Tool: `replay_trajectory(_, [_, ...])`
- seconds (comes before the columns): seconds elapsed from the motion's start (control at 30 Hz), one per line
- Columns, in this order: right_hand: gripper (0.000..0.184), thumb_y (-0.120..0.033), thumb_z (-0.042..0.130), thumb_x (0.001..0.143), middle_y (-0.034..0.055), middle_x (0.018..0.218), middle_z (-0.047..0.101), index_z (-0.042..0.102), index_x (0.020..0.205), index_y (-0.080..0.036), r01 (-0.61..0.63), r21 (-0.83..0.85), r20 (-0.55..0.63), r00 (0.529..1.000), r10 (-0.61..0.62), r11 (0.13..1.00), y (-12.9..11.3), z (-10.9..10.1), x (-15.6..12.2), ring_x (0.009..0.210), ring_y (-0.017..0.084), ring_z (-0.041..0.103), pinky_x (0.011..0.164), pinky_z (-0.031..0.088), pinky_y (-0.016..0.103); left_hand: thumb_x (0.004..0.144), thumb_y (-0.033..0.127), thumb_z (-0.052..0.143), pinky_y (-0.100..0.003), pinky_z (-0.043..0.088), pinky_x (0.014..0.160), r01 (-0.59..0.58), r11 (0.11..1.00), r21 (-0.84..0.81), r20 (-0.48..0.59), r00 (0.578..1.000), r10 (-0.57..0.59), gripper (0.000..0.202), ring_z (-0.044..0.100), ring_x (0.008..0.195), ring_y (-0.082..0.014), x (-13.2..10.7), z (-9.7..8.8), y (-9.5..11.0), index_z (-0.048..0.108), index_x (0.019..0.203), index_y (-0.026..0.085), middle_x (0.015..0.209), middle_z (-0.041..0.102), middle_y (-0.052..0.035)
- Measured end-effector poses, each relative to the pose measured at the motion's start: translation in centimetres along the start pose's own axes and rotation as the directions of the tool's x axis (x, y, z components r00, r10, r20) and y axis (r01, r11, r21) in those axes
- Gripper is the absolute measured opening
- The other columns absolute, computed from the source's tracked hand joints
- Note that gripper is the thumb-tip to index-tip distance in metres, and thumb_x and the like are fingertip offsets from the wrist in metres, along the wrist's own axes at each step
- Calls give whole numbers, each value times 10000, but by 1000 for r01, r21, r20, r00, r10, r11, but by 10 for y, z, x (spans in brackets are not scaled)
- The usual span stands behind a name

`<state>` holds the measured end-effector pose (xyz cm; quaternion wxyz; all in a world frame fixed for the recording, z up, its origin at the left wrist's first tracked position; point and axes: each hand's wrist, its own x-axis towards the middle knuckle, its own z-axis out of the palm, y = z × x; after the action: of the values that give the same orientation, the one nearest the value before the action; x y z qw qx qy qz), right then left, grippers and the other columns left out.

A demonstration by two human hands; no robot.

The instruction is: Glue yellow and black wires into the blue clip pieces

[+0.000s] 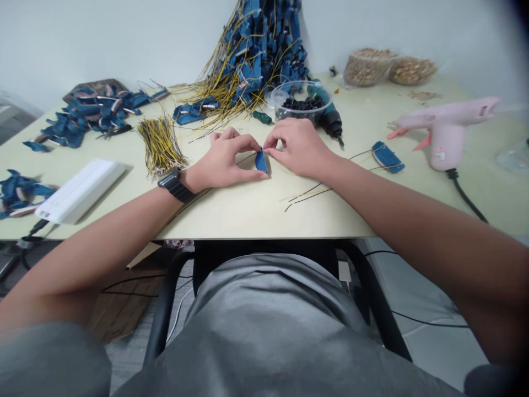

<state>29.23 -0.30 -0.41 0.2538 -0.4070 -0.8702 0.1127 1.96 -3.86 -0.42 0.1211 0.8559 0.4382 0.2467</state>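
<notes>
Two-handed, angled inward | left hand (223,159) pinching blue piece (261,161) | right hand (301,144) pinching its top

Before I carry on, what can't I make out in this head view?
All in the head view:
- Whatever the right hand pinches: too small, covered by its fingertips.
- Upper tip of the blue piece: covered by the left hand's fingertips.
- Part of the teal-and-black tool: behind the clear bowl.
- Top of the blue-and-yellow bundle: cut off by the upper edge.
- Clear object at right: blurred, cut off.
</notes>
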Motion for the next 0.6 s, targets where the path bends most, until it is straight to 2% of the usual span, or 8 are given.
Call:
replay_trajectory(0.13, [177,-246,836,1166,165,1310,921,1007,1192,-284,30,-34,7,1000,-30,999,-3,-1,0,1370,453,802,1263,593,607,805,1241,826,-724,417,1304,2,1000,4,5,1000,-2,1049,686,1375,-475,1,0,1,866,1296,315,1338,883,-128])
replay_trajectory(0.33, [265,-190,749,1176,161,1291,922,1007,1162,-246,81,-55,-23,996,-82,995,-2,2,-1,1348,421,789,1243,599,598,774,1259,829,-690,437,1301,-9,1000,6,2,1000,9,1103,693,1378,-468,2,1,-3,838,1329,306,1345,888,-137])
replay_trajectory(0.6, [271,-159,741,1149,155,1273,916,997,1131,-246,94,-62,-24,995,-96,994,-1,3,0,1332,414,781,1232,597,586,803,1223,840,-697,434,1297,-25,1000,-1,6,1000,25,1040,703,1365,-463,1,-1,-1,854,1305,313,1359,889,-125])
